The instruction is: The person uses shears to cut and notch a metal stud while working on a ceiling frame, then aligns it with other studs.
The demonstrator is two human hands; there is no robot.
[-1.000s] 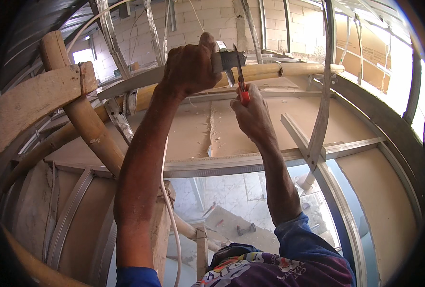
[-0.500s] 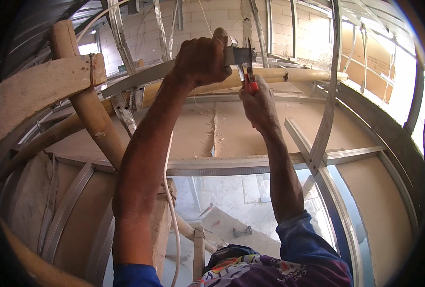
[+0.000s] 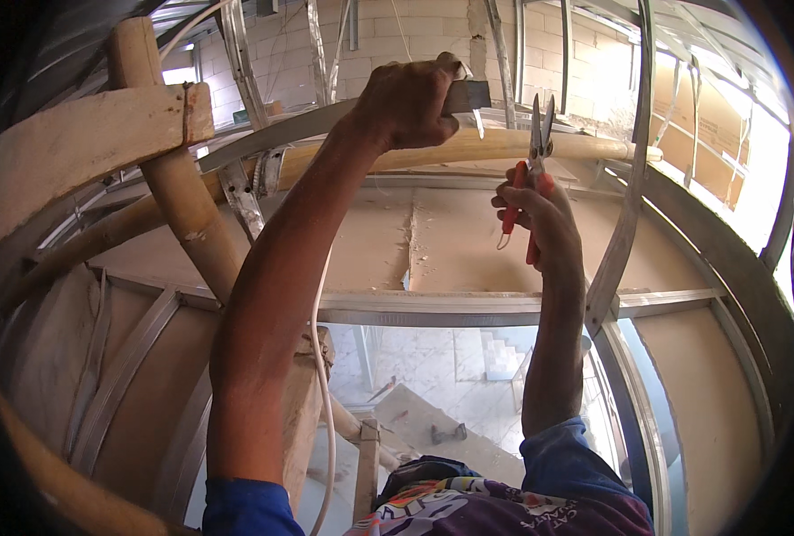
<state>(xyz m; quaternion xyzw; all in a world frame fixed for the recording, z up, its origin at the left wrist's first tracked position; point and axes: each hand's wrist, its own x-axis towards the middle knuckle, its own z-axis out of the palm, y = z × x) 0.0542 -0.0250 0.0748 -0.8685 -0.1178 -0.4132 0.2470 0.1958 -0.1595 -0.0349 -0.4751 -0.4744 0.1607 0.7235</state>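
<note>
My left hand [image 3: 408,105] is closed around a grey metal channel [image 3: 283,128] near its end. The channel runs off to the left, and a bright bent flap [image 3: 478,121] hangs at its cut end. To the right and a little lower, my right hand [image 3: 551,221] grips red-handled tin snips [image 3: 541,138]. Their blades point up and stand slightly apart, clear of the channel. A small wire loop dangles from one handle. Just below the channel a bamboo pole [image 3: 495,146] crosses from side to side.
A wooden plank [image 3: 93,134] and an upright bamboo post [image 3: 183,205] stand at the left. Metal strips [image 3: 634,179] rise around me. Ceiling boards [image 3: 361,241] lie on a metal frame [image 3: 433,308]. A white cable [image 3: 317,357] hangs near my left arm. Below, an opening shows a tiled floor [image 3: 433,357].
The tin snips have come off the channel's end and moved right and down with my right hand. My left hand and the channel shifted slightly right in the picture.
</note>
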